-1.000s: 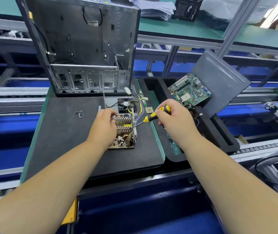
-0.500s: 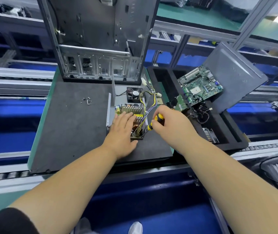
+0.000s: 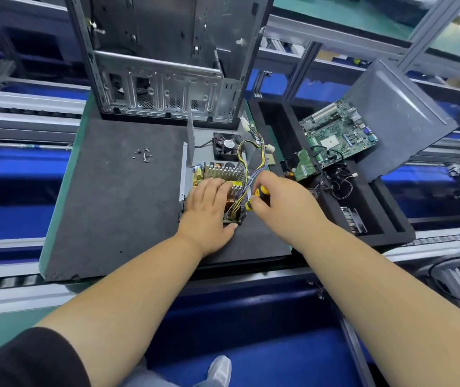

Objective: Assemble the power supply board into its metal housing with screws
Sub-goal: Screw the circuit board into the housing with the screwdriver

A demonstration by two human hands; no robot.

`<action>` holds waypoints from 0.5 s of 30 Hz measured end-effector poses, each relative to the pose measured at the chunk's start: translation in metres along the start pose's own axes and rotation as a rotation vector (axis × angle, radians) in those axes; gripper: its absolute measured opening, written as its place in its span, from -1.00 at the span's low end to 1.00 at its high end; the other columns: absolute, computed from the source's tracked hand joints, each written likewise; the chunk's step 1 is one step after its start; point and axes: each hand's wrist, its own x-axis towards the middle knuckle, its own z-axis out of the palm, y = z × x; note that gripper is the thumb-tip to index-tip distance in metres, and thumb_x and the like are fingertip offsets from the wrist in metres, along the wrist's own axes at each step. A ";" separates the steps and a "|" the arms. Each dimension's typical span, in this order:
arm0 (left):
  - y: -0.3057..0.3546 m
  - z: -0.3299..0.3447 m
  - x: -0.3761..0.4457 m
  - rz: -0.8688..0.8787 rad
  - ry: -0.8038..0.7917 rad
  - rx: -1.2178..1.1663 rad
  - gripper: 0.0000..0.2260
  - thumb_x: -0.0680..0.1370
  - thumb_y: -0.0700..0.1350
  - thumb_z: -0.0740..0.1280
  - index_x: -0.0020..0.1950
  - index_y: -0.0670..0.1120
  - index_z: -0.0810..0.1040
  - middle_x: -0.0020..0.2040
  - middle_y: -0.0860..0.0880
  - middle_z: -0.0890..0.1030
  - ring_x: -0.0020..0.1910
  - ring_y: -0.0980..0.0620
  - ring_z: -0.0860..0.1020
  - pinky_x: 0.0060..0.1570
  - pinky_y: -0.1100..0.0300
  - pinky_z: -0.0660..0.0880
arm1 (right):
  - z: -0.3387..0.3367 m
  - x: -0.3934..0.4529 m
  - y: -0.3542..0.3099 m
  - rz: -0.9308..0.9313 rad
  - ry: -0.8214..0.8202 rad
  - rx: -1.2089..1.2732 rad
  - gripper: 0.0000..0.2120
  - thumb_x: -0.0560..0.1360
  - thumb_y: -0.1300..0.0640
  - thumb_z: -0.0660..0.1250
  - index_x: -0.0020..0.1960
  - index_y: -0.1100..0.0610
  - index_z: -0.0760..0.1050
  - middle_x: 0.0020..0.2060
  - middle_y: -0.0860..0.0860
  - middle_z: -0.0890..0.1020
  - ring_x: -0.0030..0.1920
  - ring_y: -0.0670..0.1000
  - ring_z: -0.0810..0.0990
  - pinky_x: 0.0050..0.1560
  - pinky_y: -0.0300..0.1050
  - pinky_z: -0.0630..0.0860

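Observation:
The power supply board (image 3: 224, 174), with finned heatsinks, a copper coil and coloured wires, lies in its grey metal housing (image 3: 184, 174) on a dark foam mat (image 3: 117, 208). My left hand (image 3: 207, 208) rests flat on the near half of the board, fingers straight. My right hand (image 3: 281, 199) grips a yellow and black screwdriver (image 3: 256, 195) at the board's right edge; its tip is hidden among the wires. A small black fan (image 3: 227, 145) sits at the housing's far end. Several loose screws (image 3: 143, 155) lie on the mat to the left.
An open computer case (image 3: 167, 60) stands upright at the mat's far edge. A black foam tray (image 3: 390, 233) on the right holds a green motherboard (image 3: 340, 132), a smaller board, cables and a heatsink. A grey panel (image 3: 399, 115) leans behind it. Conveyor rails run on both sides.
My left hand has come off the heatsinks and flattened onto the near half of the board. My right hand has brought the screwdriver lower against the board's right edge. The view has moved closer.

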 end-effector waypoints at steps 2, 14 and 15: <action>0.001 0.001 0.000 -0.009 0.004 0.005 -0.23 0.39 0.17 0.41 0.52 -0.08 0.24 0.46 -0.07 0.27 0.48 -0.11 0.10 0.45 -0.04 0.05 | 0.000 -0.001 0.001 0.006 -0.002 0.002 -0.86 0.55 0.06 0.27 0.07 0.08 0.44 -0.26 -0.01 0.50 -0.20 0.10 0.47 -0.29 -0.06 0.29; 0.008 0.005 0.004 -0.059 0.038 0.044 -0.25 0.33 0.15 0.44 0.45 -0.08 0.32 0.39 -0.08 0.35 0.43 -0.11 0.16 0.35 -0.06 0.15 | -0.019 0.010 -0.009 -0.155 -0.263 -0.294 -0.75 0.52 0.29 0.19 0.18 0.14 0.42 0.04 0.10 0.53 0.04 0.16 0.50 0.06 0.03 0.43; 0.008 0.005 0.004 -0.059 0.038 0.046 -0.25 0.33 0.15 0.44 0.45 -0.08 0.32 0.39 -0.08 0.35 0.42 -0.12 0.17 0.36 -0.06 0.15 | -0.021 0.010 -0.010 -0.165 -0.279 -0.310 -0.72 0.50 0.33 0.18 0.19 0.15 0.41 0.07 0.10 0.52 0.06 0.15 0.49 0.06 0.01 0.43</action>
